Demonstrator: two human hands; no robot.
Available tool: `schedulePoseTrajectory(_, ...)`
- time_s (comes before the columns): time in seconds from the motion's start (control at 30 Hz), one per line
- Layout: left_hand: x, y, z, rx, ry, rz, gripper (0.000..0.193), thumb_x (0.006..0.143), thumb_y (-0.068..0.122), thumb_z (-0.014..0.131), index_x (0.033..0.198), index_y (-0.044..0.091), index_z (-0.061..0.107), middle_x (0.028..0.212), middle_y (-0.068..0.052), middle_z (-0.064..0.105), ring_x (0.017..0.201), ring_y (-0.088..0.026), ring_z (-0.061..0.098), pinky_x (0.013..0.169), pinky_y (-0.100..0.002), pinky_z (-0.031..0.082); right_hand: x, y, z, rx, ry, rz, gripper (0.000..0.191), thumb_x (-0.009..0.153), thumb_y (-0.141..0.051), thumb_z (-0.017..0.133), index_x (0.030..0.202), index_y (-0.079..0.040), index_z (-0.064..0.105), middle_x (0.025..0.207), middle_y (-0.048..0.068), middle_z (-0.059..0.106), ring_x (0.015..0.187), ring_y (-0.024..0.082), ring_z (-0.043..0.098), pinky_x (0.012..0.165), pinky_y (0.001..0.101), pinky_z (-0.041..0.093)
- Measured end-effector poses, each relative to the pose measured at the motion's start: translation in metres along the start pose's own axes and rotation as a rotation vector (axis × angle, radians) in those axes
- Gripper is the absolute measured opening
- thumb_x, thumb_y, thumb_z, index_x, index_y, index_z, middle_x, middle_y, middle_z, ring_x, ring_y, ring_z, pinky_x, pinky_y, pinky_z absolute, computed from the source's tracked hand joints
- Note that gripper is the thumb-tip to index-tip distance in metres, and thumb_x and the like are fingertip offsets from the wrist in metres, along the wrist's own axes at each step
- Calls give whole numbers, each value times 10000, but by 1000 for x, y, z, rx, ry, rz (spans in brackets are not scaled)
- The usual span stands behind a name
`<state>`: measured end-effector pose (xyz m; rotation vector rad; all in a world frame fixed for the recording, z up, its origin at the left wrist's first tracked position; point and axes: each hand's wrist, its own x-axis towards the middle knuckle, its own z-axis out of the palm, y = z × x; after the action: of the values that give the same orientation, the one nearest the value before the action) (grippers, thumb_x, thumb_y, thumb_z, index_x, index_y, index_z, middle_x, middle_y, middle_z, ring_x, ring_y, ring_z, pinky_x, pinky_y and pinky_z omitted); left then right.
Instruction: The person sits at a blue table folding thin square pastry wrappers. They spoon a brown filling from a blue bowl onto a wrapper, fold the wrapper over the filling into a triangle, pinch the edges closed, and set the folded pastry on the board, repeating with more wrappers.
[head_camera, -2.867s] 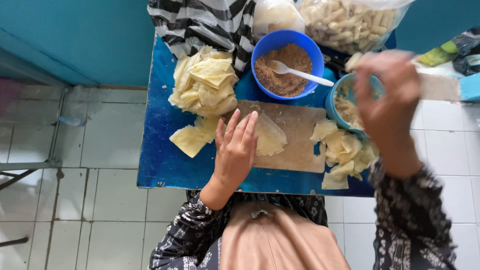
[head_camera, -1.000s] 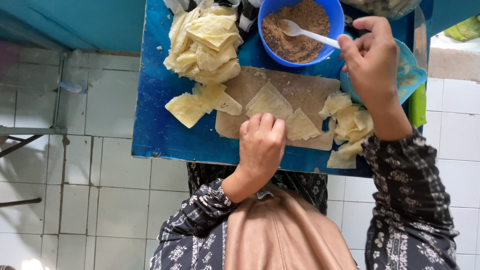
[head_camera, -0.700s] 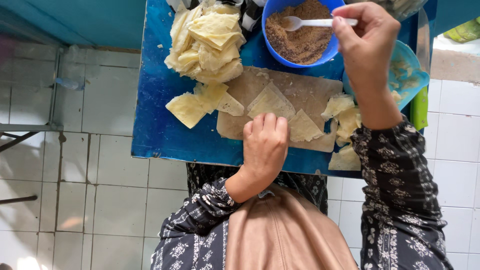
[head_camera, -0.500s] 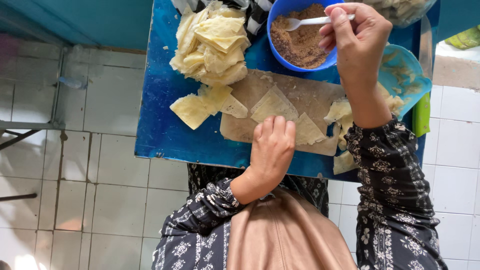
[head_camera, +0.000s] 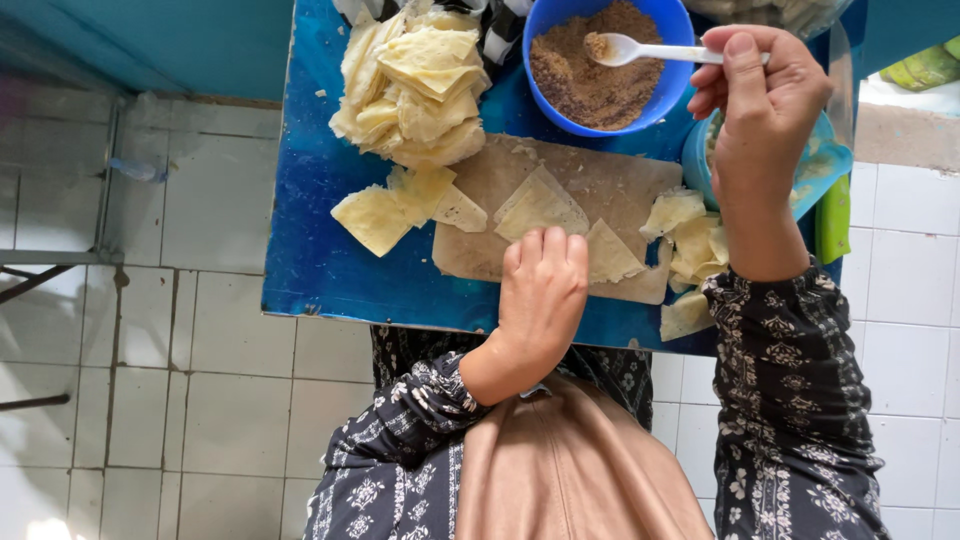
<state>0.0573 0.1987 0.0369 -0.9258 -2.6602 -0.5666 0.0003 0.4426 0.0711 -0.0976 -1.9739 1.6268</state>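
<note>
The white spoon's (head_camera: 655, 50) handle end is hidden inside the right hand (head_camera: 755, 120), whose fingers pinch it. It lies level, bowl pointing left over the blue bowl (head_camera: 560, 100). The left hand (head_camera: 540, 295) rests curled, fingertips on a wrapper (head_camera: 540, 205) on the bench (head_camera: 320, 260).

I see my left hand (head_camera: 540, 290) lying palm down, fingers curled tog., wrist bent, forearm in dark floral sleeve angling in from below. My right hand (head_camera: 762, 110) is raised fwd, thumb and fingers pinched closed, forearm nearly straight, same sleeve.
</note>
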Motion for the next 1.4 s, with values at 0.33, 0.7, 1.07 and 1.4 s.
schedulePoseTrajectory(0.33, -6, -5, -6, -27, -23, 10, 72, 880, 107, 623, 907, 124, 558, 854, -41, 568, 788, -210, 616, 713, -353, 487, -32, -10, -32, 155, 92, 111, 234, 1224, -145, 629, 1169, 73, 695, 915, 128, 715, 720, 153, 664, 667, 249, 545)
schedulePoseTrajectory(0.7, -12, -5, -8, -335, -20, -22, 154, 941, 176, 726, 992, 80, 617, 912, -85, 610, 794, -267, 657, 683, -374, 539, -52, -8, -52, 220, 116, 145, 209, 1196, -122, 604, 1184, 69, 690, 946, 126, 713, 784, 153, 681, 720, 251, 567)
schedulePoseTrajectory(1.07, -16, -12, -13, -557, -13, -56, 190, 962, 69, 665, 1146, 58, 618, 1008, -132, 651, 898, -336, 672, 766, -409, 555, -20, -1, -14, -202, -72, -32, 224, 1205, -116, 572, 1163, 48, 719, 898, 94, 707, 731, 106, 657, 649, 214, 527)
schedulePoseTrajectory(1.4, -19, -24, -13, -683, -7, -75, 230, 971, 56, 660, 1192, 57, 598, 1034, -141, 649, 916, -350, 671, 782, -404, 557, -20, -2, -29, 287, 29, 228, 188, 1211, -116, 600, 1187, 38, 706, 909, 126, 718, 713, 158, 675, 665, 271, 564)
